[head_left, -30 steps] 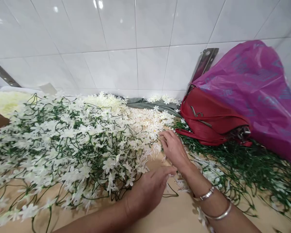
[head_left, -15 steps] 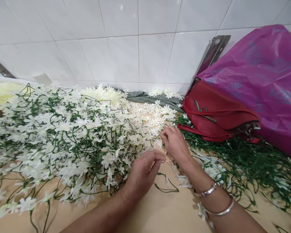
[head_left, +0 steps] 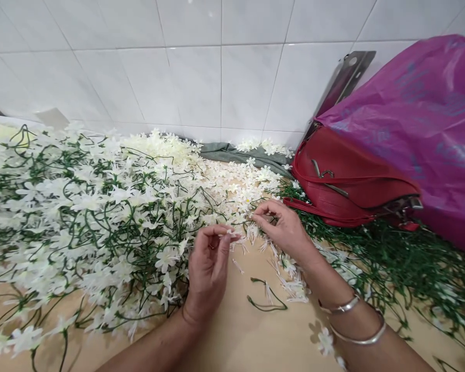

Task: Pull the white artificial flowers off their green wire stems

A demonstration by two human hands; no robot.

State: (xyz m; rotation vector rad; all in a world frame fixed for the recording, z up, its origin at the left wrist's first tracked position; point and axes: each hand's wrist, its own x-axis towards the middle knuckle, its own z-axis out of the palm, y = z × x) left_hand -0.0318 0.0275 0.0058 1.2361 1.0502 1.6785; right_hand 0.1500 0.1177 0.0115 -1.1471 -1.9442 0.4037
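My left hand (head_left: pixel 208 266) is closed in a pinch on a small white artificial flower (head_left: pixel 232 234), its petals partly hidden by the fingertips. To its right, my right hand (head_left: pixel 283 227) is also pinched, with a thin dark green stem (head_left: pixel 238 223) running leftward from its fingertips. The two hands are apart. Left of them lies a big heap of white artificial flowers (head_left: pixel 120 206) on green stems. Loose white petals (head_left: pixel 248 181) spread behind the hands. White stamens (head_left: pixel 292 284) and a bent green stem piece (head_left: pixel 269 309) lie on the tabletop (head_left: pixel 248 341) below.
A red handbag (head_left: pixel 356 181) and a purple plastic bag (head_left: pixel 422 119) stand at the right, above a pile of green stems (head_left: pixel 411 263). Grey-green cloth (head_left: pixel 232 154) lies along the white tiled wall (head_left: pixel 251 88). A metal bracket (head_left: pixel 344 77) is fixed to the wall.
My left hand has moved left and up, and the white flower now shows in its pinch. The right hand has shifted slightly left and down. The view has turned a little.
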